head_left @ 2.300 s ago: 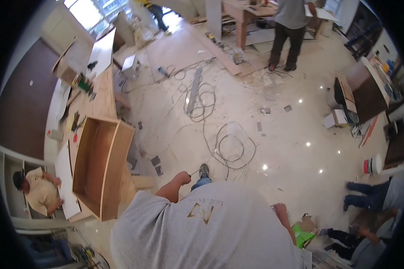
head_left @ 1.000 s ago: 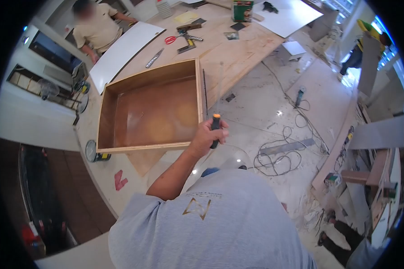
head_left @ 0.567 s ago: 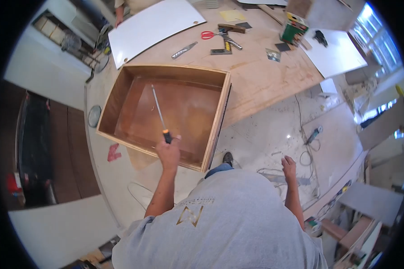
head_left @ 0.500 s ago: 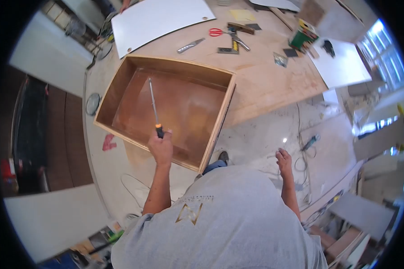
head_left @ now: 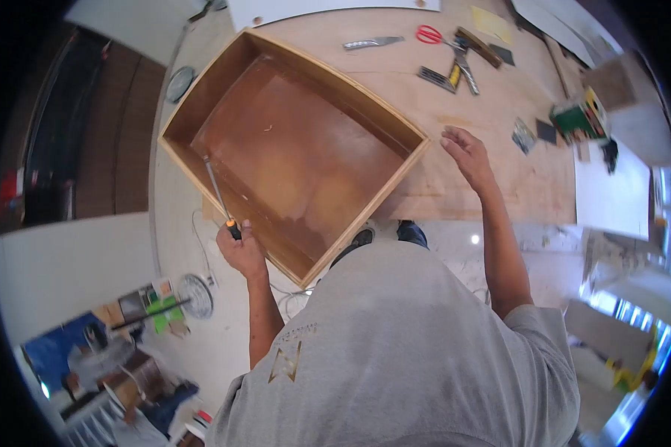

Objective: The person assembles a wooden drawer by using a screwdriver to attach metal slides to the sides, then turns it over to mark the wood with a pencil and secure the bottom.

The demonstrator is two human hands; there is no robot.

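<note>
Left hand (head_left: 242, 249) gripping a screwdriver (head_left: 233, 229), shaft slanting over the wooden box (head_left: 291, 149); right hand (head_left: 466, 155) hovering open near its corner, fingers loosely bending.

I wear a grey short-sleeved T-shirt (head_left: 417, 335), its gold angular emblem (head_left: 285, 363) and small lettering (head_left: 300, 330) toward my left hand (head_left: 244, 252), and dark shoes (head_left: 412, 233).

Red-handled scissors (head_left: 430, 34) lie near a yellow sheet (head_left: 492, 24).
</note>
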